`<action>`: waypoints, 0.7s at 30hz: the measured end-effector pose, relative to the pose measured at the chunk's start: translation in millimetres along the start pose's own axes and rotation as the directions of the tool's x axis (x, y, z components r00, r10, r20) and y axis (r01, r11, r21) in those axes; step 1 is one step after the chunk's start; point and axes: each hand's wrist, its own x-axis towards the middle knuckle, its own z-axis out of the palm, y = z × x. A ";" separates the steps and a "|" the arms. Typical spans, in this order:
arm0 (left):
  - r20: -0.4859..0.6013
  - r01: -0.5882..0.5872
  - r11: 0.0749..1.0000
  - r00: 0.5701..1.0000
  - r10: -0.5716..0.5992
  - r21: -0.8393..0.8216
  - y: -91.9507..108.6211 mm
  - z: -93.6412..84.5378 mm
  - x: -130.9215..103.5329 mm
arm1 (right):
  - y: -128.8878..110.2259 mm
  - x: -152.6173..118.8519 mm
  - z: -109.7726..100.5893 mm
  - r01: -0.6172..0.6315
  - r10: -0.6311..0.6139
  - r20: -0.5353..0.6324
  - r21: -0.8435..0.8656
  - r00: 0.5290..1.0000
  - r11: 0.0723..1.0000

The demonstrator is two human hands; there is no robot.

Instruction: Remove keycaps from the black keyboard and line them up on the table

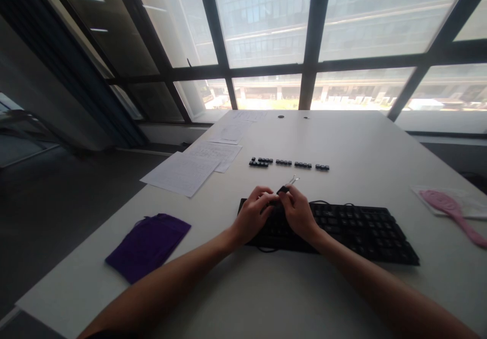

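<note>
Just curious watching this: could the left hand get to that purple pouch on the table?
Probably yes: the purple pouch lies on the left hand's own side, with only bare table between them.

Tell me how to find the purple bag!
Start at the white table under the big windows. Find the black keyboard near the front edge, then look toward the table's left corner. The purple bag lies flat there, the only dark purple cloth thing; the papers behind it are white.
</note>
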 end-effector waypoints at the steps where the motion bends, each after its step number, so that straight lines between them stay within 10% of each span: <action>1: 0.005 -0.020 1.000 1.000 0.020 0.022 -1.4 0.7 -0.3 | -0.7 -0.1 -0.1 0.009 -0.009 -0.008 -0.013 1.000 1.000; 14: -0.007 0.040 0.998 0.999 -0.041 -0.050 -0.7 -15.6 22.9 | -4.9 -0.4 -0.6 0.005 -0.006 -0.018 -0.028 1.000 1.000; 21: 0.002 0.119 0.986 0.993 -0.120 0.118 -66.9 -16.8 87.4 | -1.6 1.4 2.4 -0.019 0.019 -0.009 0.019 1.000 1.000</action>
